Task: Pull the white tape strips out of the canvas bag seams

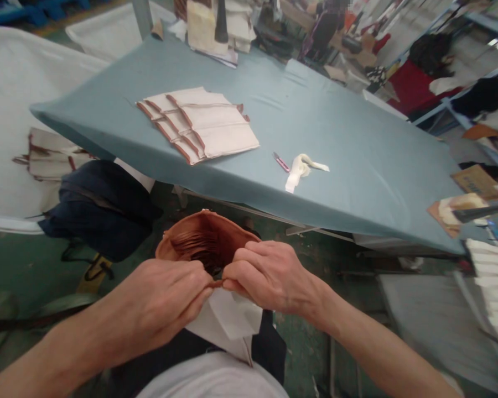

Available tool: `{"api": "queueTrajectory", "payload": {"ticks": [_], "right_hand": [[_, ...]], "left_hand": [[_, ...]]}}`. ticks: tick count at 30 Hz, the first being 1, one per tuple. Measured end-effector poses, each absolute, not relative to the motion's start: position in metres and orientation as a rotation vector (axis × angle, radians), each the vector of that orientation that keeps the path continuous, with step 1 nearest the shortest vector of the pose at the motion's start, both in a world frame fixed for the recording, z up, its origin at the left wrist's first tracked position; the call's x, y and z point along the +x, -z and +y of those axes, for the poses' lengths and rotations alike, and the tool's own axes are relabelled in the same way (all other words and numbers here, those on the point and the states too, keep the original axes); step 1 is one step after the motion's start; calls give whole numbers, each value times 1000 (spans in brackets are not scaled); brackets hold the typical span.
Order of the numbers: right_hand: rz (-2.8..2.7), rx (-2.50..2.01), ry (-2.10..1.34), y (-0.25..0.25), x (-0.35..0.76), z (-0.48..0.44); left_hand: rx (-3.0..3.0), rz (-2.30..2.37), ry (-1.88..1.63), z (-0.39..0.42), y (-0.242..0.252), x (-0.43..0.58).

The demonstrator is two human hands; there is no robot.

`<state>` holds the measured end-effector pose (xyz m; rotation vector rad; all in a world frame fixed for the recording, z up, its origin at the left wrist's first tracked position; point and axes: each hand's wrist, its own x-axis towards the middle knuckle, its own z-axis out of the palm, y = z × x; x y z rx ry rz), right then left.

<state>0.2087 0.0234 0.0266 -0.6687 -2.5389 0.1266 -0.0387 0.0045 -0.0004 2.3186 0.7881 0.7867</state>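
A white cloth bag with a brown lining hangs in front of my body, below the table edge. Its mouth faces up and stands partly open, showing the folded brown inside. My left hand is closed on the near rim, fingers pinched over the brown edge. Right beside it, my right hand pinches the same rim, thumb and fingers pressed together. Only a short bit of brown edge shows between the two hands. The bag's lower part is hidden by my hands and shirt.
On the blue-covered table lie several flat white cloth pieces with brown edging, small thread snips and a strip of whitish tape. Dark blue cloth hangs by a white bin at left. A person is at the back.
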Motion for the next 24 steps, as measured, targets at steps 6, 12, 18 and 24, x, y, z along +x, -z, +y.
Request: {"api": "queueTrajectory", "payload": {"ticks": [6, 12, 18, 24], "right_hand": [[-2440, -711, -582, -23, 208, 18], [-2573, -691, -698, -31, 216, 12], [-2545, -718, -975, -38, 226, 7], [-2366, -721, -1215, -43, 228, 11]], "left_hand": [[2301, 711, -829, 2, 8, -45], [2223, 674, -763, 0, 6, -43], [2158, 661, -730, -5, 4, -43], [2186, 617, -712, -6, 0, -43]]}}
